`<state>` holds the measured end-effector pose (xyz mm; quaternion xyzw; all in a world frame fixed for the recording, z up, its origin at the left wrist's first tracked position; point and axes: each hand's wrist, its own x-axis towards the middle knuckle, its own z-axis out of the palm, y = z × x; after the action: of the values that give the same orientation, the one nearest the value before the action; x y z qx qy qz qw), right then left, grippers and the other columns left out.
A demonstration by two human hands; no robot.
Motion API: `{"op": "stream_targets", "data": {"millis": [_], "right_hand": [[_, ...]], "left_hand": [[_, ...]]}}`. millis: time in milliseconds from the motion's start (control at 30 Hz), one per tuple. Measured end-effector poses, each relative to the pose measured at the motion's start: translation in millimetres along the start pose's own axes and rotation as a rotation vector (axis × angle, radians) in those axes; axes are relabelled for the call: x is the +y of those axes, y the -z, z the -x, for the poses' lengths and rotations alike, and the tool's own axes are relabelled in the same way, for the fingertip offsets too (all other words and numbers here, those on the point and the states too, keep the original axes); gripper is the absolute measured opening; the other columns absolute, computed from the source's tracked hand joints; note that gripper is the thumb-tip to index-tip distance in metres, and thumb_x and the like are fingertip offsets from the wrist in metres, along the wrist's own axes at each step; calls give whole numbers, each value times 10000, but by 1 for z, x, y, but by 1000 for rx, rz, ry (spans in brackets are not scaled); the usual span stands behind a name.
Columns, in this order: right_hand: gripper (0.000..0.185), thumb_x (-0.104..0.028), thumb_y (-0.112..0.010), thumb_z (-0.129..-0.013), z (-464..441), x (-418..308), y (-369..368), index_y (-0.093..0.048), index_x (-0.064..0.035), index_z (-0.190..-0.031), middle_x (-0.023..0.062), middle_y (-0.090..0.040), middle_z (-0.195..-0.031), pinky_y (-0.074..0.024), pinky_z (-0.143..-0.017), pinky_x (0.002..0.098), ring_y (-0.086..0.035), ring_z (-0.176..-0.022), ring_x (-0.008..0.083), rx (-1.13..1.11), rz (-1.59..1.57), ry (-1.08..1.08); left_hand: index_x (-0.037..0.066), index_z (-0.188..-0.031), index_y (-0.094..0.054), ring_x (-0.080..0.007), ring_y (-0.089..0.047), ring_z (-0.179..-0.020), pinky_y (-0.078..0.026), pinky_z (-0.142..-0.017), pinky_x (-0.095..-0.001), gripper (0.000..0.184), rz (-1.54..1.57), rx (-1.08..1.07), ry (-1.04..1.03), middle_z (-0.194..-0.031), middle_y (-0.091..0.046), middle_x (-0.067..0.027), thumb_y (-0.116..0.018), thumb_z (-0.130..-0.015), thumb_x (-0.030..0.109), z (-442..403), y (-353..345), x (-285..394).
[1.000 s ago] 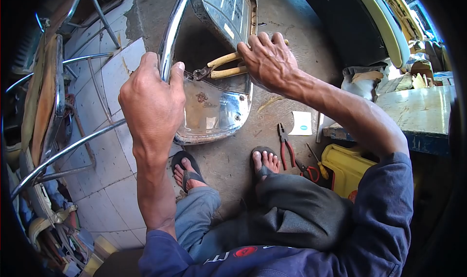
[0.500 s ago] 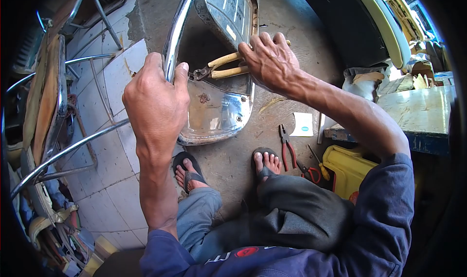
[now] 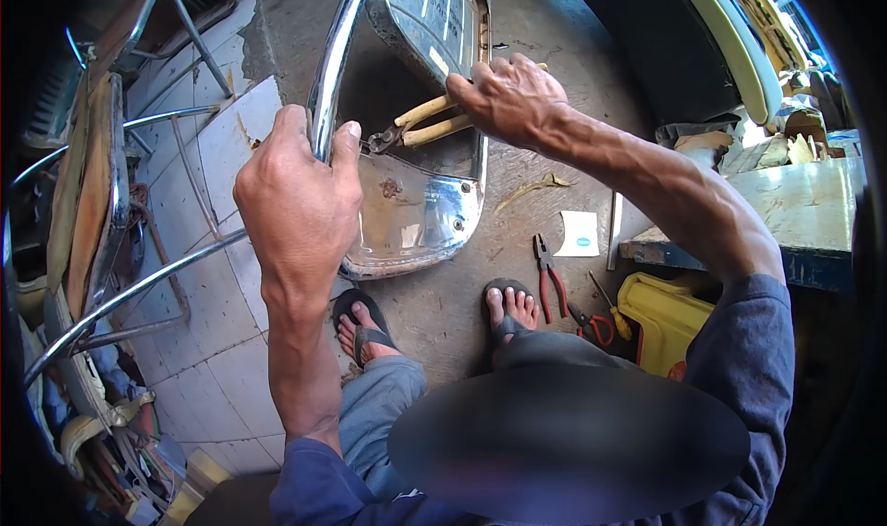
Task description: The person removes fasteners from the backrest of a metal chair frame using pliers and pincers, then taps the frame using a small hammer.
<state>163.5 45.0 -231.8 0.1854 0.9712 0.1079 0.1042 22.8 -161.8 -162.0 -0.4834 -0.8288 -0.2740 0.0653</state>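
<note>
My left hand [image 3: 300, 193] is wrapped round the chrome tube of a metal chair frame [image 3: 334, 60]. In my right hand [image 3: 513, 101] are the yellowish handles of a pair of pincers [image 3: 427, 122]. Their dark jaws point left and sit beside the tube, close to my left thumb; what they grip, if anything, is too small to tell. Below the jaws is the frame's worn, rust-spotted metal panel [image 3: 407, 217], and a grey panel [image 3: 430, 18] with printed marks stands beyond it.
Red-handled pliers [image 3: 552, 281], red-handled scissors [image 3: 591, 323], a yellow screwdriver [image 3: 621, 324] and a white paper [image 3: 579, 234] lie on the floor. At right are a yellow container [image 3: 661, 314] and a low table [image 3: 795, 207]. More chair frames [image 3: 139, 286] stand at left.
My right hand has risen slightly, and the pincers' handles tilt up a little more. My left hand still holds the tube. A dark blurred oval now covers my lap.
</note>
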Motion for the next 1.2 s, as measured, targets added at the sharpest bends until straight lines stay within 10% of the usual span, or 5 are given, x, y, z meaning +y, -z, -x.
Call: {"op": "stream_targets", "data": {"millis": [267, 700, 967, 1200], "right_hand": [[263, -269, -518, -1042, 10, -13, -14, -580, -72, -1205, 137, -659, -1032, -470, -825, 454, -646, -983, 238, 259, -38, -15], [216, -234, -499, -1035, 10, -11, -2, -584, -54, -1120, 152, -677, -981, -485, -814, 461, -676, -952, 266, 264, -70, -17], [196, -198, -522, -1038, -2, -3, 5, -599, -18, -1055, 139, -694, -820, -564, -475, 352, -695, -649, 184, 33, -146, 26], [226, -228, -532, -1019, 8, -9, -1, -596, -56, -1152, 131, -684, -993, -536, -766, 456, -695, -934, 244, 361, -40, -9]], "left_hand": [[67, -711, -530, -129, -478, -467, -405, -459, -324, 595, 13, 11, 85, -504, -438, -24, -590, -1013, 576, 0, -3, -13], [80, -694, -517, -122, -466, -456, -389, -440, -314, 601, 37, 49, 36, -485, -417, -12, -553, -1033, 575, -2, -6, -16], [80, -667, -502, -136, -460, -438, -396, -432, -321, 620, 16, 59, 10, -477, -418, -20, -575, -1017, 586, -2, -5, -14], [82, -671, -509, -133, -463, -443, -397, -433, -325, 615, 5, 35, 22, -475, -419, -18, -588, -1009, 588, -1, -3, -12]]}}
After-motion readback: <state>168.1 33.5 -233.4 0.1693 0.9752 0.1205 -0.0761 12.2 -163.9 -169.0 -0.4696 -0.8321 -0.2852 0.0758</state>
